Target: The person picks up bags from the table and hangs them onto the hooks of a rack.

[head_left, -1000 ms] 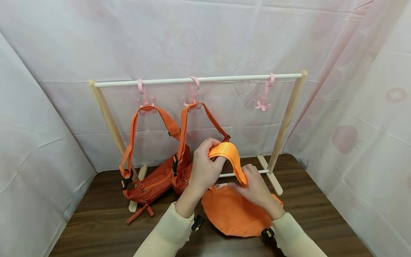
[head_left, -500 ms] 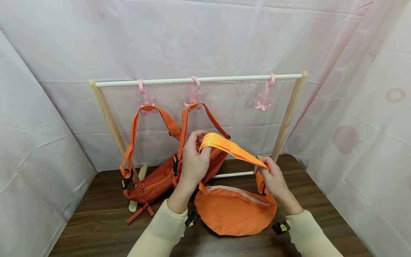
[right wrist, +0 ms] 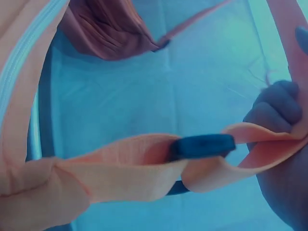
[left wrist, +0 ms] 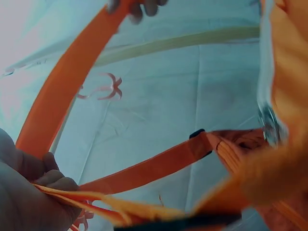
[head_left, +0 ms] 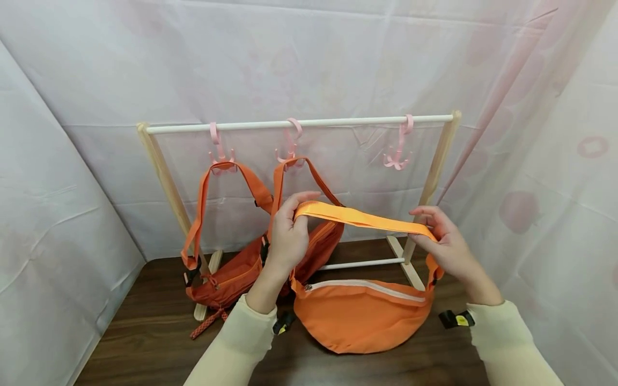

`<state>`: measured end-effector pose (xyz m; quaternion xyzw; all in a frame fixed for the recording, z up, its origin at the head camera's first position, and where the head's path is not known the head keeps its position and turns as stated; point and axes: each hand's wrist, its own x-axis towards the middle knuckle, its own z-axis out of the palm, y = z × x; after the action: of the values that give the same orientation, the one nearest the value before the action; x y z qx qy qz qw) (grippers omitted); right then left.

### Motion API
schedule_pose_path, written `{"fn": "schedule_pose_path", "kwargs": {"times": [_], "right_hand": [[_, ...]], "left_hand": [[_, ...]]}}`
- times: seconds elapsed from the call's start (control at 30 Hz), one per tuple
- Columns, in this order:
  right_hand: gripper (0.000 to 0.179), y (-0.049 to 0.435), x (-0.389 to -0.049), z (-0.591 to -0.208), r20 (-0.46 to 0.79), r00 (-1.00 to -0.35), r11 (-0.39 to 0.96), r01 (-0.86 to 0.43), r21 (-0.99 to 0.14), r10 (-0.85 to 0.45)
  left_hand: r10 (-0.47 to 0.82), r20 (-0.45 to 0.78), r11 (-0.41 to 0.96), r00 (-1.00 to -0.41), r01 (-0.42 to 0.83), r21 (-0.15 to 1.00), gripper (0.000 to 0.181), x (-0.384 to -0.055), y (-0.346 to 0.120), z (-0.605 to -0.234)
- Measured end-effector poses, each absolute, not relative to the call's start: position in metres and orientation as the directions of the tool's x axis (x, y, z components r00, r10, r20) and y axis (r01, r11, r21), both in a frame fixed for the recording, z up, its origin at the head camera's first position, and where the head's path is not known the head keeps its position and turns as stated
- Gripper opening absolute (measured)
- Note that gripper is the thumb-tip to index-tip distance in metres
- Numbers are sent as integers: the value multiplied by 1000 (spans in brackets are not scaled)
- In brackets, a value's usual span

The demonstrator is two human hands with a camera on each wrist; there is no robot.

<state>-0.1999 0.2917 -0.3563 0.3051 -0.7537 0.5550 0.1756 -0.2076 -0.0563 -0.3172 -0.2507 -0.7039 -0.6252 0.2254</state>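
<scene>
A bright orange waist bag (head_left: 362, 316) with a pale zip hangs below its strap (head_left: 357, 217) in the head view. My left hand (head_left: 289, 236) pinches the strap's left end. At the other end my right hand (head_left: 449, 249) grips it, so the strap stretches between them. A dark slider (right wrist: 204, 146) shows on the strap in the right wrist view, beside the right hand (right wrist: 279, 120). Whether the bag's underside touches the table, I cannot tell.
On a wooden rack with a white rail (head_left: 338, 123) hang three pink hooks. Two darker orange bags, the left bag (head_left: 232, 279) and middle bag (head_left: 321, 241), hang by straps from the left and middle hooks. The right hook (head_left: 398, 153) bears no bag. Below lies a dark wooden table (head_left: 130, 332).
My right hand has moved right and my left hand slightly left, drawing the strap out from a bent loop to a taut span. The orange bag has shifted right and opened out.
</scene>
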Motion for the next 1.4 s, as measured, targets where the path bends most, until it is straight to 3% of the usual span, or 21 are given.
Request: {"fn": "schedule_pose_path", "kwargs": {"times": [0.2,0.33,0.5,0.7,0.93,1.13,1.4], "right_hand": [[35,301,-203,-334,643,-718,267,-696,-667,-266],[24,294,-197,-310,679,-706,393,-693,-605,-199],[13,286,-201,-289,742,-664,553,-652,-519,-86],[6,282,-218,-275,827,-562,678,-619,-396,-30],[14,271,-230,-255,860,-511,745,-570,-348,11],[25,264,-241,-243,885,-464,795,-527,-299,24],[33,260,-256,-234,865,-501,852,-446,-273,15]], "left_hand": [[77,646,185,-760,647,739,32,-213,-58,-315],[105,656,240,-747,659,713,21,-218,-58,-314],[107,652,289,-751,651,702,24,-222,-53,-312],[33,646,396,-763,604,692,34,-230,-44,-303],[-21,652,477,-758,566,673,44,-243,-35,-292],[-52,608,483,-792,513,709,48,-255,-27,-278],[-73,524,482,-849,430,763,48,-275,-21,-266]]}}
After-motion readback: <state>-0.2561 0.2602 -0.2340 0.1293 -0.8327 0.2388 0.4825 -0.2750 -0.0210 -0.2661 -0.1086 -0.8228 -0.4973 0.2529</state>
